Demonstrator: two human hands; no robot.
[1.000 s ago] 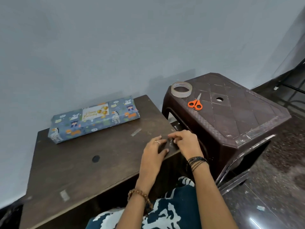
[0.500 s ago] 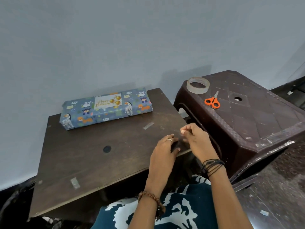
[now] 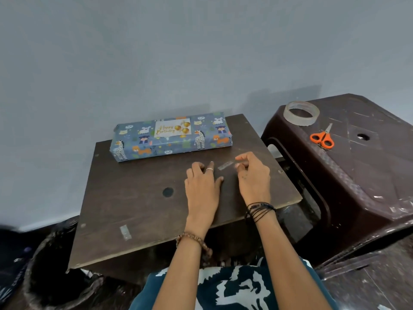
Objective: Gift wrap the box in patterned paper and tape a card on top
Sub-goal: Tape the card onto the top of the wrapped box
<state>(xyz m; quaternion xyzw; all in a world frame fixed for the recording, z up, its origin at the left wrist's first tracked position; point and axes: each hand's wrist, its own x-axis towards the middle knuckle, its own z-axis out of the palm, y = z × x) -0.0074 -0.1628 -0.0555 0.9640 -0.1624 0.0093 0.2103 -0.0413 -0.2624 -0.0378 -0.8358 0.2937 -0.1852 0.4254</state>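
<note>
We see the wrapped box [image 3: 171, 136] at the table's [image 3: 138, 211] far edge, card [image 3: 172, 127] on its top, our left hand [image 3: 202, 184] flat and spread nearer us, right hand [image 3: 253, 173] loosely curled beside a tape strip [image 3: 225, 165], whether pinching it we cannot tell, tape roll [image 3: 301, 113] and scissors [image 3: 322, 138] on the stool [image 3: 368, 175] right of the box.

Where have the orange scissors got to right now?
In the head view, the orange scissors lie on the dark plastic stool at the right, just in front of the tape roll and beside the stool's centre hole.
</note>
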